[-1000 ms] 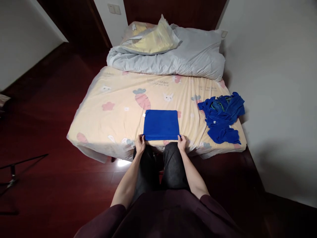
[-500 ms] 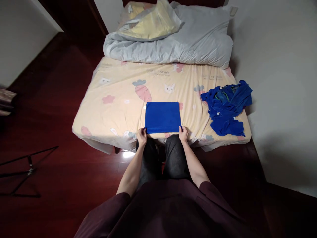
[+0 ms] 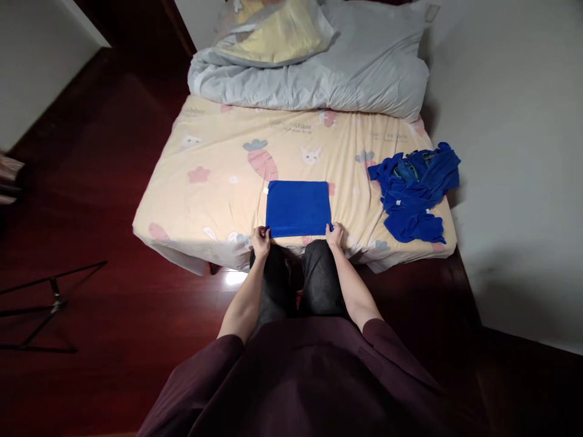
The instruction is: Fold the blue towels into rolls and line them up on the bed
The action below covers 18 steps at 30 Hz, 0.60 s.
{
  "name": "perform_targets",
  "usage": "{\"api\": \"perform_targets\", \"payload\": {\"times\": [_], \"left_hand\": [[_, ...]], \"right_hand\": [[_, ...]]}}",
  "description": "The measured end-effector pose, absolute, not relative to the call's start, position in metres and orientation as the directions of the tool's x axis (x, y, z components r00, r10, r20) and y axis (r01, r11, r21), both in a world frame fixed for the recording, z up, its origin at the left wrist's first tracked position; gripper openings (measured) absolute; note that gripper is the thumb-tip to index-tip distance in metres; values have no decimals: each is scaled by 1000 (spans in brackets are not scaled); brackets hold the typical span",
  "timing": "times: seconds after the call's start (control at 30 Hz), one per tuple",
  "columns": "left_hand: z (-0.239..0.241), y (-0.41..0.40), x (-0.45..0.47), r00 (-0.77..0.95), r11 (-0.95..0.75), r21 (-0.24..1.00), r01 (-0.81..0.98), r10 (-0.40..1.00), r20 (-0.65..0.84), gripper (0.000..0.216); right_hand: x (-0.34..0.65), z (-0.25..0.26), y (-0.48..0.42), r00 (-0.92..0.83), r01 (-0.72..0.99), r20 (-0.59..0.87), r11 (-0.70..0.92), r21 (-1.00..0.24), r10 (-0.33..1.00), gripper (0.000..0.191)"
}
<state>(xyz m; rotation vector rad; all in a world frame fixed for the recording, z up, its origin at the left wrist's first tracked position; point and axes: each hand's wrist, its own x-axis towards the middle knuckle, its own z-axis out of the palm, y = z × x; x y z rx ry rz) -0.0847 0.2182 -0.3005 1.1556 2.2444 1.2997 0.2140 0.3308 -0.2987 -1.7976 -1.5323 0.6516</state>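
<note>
A folded blue cloth [image 3: 297,207] lies flat as a neat rectangle near the front edge of the bed [image 3: 214,200]. My left hand [image 3: 260,241] pinches its near left corner, fingers closed on the fabric. At the near right corner my right hand [image 3: 336,235] pinches the cloth the same way. Both forearms reach forward over my dark trousers.
A heap of crumpled blue cloths [image 3: 415,194] sits at the bed's right side by the white wall. A grey duvet [image 3: 319,79] with a yellow pillow [image 3: 277,42] is bunched at the far end. Dark red wooden floor surrounds the bed; a black stand [image 3: 40,303] lies at left.
The view has tilted down slightly, so the bed sits higher in frame. Both hands stay pinched on the cloth's near corners; the cloth keeps its place on the bed.
</note>
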Motion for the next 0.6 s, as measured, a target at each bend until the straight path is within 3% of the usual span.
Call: {"api": "perform_targets", "payload": {"times": [0.13, 0.27, 0.43, 0.6], "left_hand": [[-291, 209, -80, -594, 203, 814, 544, 779, 203, 21], [-285, 198, -75, -472, 101, 798, 594, 847, 243, 26], [-288, 197, -75, -262, -11, 758, 652, 935, 238, 37], [-288, 199, -76, -245, 70, 669, 740, 954, 171, 55]], "right_hand": [[217, -283, 324, 40, 713, 156, 81, -697, 987, 24], [231, -269, 314, -288, 704, 254, 384, -598, 923, 36], [249, -262, 313, -610, 584, 188, 597, -550, 770, 39], [251, -258, 316, -636, 673, 101, 614, -412, 765, 45]]}}
